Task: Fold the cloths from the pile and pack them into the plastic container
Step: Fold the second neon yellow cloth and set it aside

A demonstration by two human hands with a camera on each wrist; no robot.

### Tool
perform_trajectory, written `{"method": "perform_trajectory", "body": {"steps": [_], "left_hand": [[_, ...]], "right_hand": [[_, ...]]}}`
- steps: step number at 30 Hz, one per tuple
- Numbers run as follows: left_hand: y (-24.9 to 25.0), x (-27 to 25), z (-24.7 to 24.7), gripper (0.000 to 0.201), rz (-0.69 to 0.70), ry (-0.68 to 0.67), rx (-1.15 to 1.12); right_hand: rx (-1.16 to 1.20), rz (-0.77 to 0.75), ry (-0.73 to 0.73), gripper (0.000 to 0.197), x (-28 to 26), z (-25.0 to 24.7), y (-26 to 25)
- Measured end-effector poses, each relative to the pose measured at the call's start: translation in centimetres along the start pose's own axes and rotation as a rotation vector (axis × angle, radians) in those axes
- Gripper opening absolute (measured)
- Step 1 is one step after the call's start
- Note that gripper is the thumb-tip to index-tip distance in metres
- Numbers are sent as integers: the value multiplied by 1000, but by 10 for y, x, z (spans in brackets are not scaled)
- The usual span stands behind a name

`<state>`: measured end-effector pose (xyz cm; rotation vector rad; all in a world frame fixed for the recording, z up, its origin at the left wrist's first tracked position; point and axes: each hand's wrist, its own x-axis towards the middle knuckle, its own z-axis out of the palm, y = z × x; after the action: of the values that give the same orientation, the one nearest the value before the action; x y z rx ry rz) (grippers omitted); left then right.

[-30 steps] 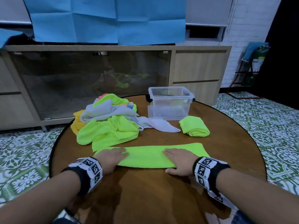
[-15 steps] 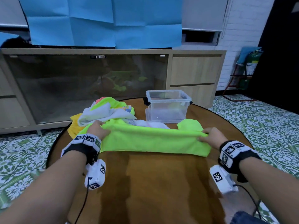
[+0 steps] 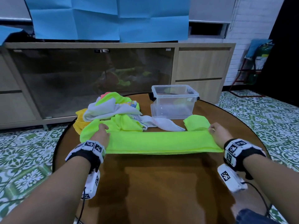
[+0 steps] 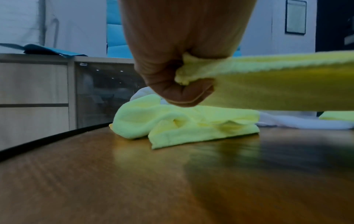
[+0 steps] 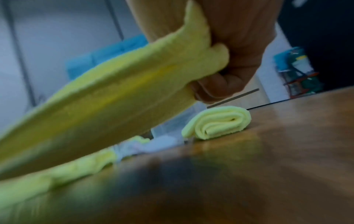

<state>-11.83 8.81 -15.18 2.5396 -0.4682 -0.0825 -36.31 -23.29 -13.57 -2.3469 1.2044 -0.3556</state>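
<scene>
Head view, no legible writing, hands gripping cloth (image 3: 158, 142)

On the counter (image 3: 161, 183), the pile of cloths (image 3: 111, 113) lay at the back left and the plastic container (image 3: 174, 102) at the back right. A rolled cloth (image 3: 196, 122) lay just before the container. The long folded cloth (image 3: 161, 143) stretched across, nearest to the person, before the pile and the roll.

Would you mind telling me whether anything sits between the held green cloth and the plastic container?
Yes: a folded green cloth and a white cloth trailing from the pile lie on the table between the held cloth and the open container.
</scene>
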Motion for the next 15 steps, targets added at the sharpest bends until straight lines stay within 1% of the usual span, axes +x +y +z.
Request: {"method": "perform_trajectory", "body": {"steps": [3, 5, 7, 8, 9, 10, 12, 14, 15], "left_hand": [[-8, -2, 5, 31, 9, -96, 172], [-5, -4, 6, 39, 8, -142, 308], [8, -7, 7, 47, 26, -149, 462], [19, -9, 10, 50, 47, -149, 496], [31, -10, 15, 52, 72, -154, 480], [46, -12, 21, 52, 94, -174, 410], [74, -17, 34, 52, 135, -250, 227], [94, -24, 48, 49, 203, -353, 163], [99, -28, 55, 48, 239, -394, 181]], "right_hand": [[-241, -22, -83, 27, -5, 12, -2], [-403, -54, -63, 35, -10, 14, -9], [-530, -128, -2, 47, -16, 19, -20], [-544, -185, -1, 51, -20, 23, -27], [-531, -250, -35, 53, -24, 30, -36], [-512, -312, -105, 55, -29, 39, -44], [-527, -398, -307, 57, -38, 58, -59], [-576, -407, -497, 60, -46, 74, -66], [-598, -404, -549, 61, -49, 81, -66]]}}
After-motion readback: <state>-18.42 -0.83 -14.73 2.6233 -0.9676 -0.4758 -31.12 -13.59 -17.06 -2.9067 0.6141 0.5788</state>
